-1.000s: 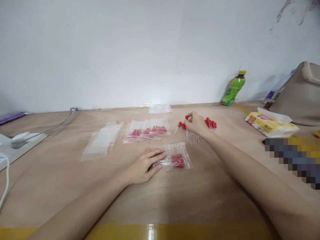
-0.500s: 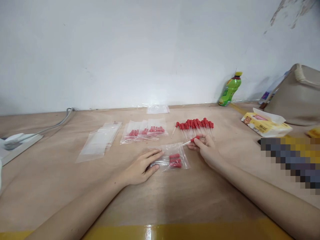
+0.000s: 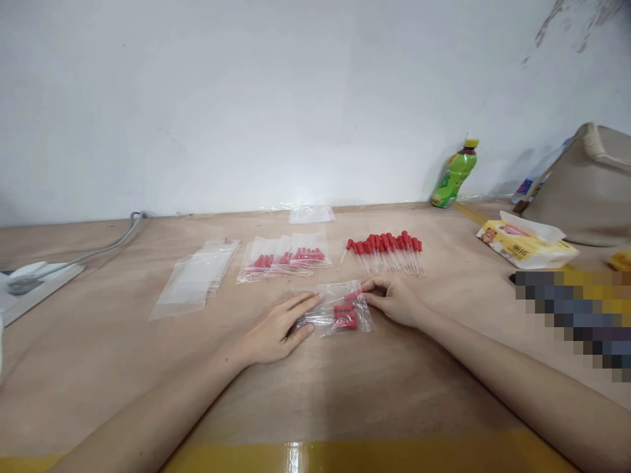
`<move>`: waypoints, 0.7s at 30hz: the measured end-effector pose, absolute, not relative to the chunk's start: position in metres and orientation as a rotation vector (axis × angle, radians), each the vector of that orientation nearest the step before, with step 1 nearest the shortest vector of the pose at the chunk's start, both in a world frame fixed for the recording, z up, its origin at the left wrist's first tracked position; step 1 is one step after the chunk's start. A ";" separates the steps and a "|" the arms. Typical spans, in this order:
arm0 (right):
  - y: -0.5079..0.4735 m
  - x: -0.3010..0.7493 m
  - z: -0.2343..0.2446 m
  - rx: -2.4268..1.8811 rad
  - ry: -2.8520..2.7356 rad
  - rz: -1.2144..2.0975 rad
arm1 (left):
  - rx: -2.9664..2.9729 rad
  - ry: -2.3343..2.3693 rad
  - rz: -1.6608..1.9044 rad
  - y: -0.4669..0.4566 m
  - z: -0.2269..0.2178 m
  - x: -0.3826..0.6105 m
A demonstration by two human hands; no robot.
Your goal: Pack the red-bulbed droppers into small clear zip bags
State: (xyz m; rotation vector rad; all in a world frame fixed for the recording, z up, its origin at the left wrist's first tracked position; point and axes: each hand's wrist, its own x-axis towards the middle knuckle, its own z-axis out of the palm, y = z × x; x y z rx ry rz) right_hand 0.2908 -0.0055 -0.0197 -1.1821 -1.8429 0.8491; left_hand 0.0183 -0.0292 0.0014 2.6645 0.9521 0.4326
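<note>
A small clear plastic bag (image 3: pixel 331 309) lies on the wooden table (image 3: pixel 404 381) with a few red-capped droppers inside. My left hand (image 3: pixel 279 327) lies flat on the bag's left end, fingers spread. My right hand (image 3: pixel 394 299) is at the bag's right opening, fingers pinched on a red-capped dropper (image 3: pixel 351 296) that is partly inside the bag. Behind it lies a row of several loose red-capped droppers (image 3: pixel 387 251).
Filled bags of droppers (image 3: pixel 286 258) and a stack of flat clear bags (image 3: pixel 197 279) lie to the left. One more clear bag (image 3: pixel 310 214) is by the wall. A green bottle (image 3: pixel 454 175), tissue pack (image 3: pixel 525 242), beige bag (image 3: pixel 589 187) and grey cable (image 3: pixel 106 246) stand around.
My right hand took one dropper from the loose row, carried it toward me and brought it into the bag's opening. My left hand stayed on the bag.
</note>
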 end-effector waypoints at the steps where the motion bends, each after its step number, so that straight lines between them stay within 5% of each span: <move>1: -0.005 0.288 -0.021 -1.185 -1.825 0.866 | 2.664 0.950 0.441 -0.029 0.002 0.018; 10: -0.008 0.285 -0.017 -1.195 -2.050 0.574 | 2.660 0.946 0.442 -0.028 0.000 0.019; 21: 0.058 0.309 0.020 -2.012 -1.838 -0.019 | 2.659 0.965 0.433 -0.028 -0.001 0.018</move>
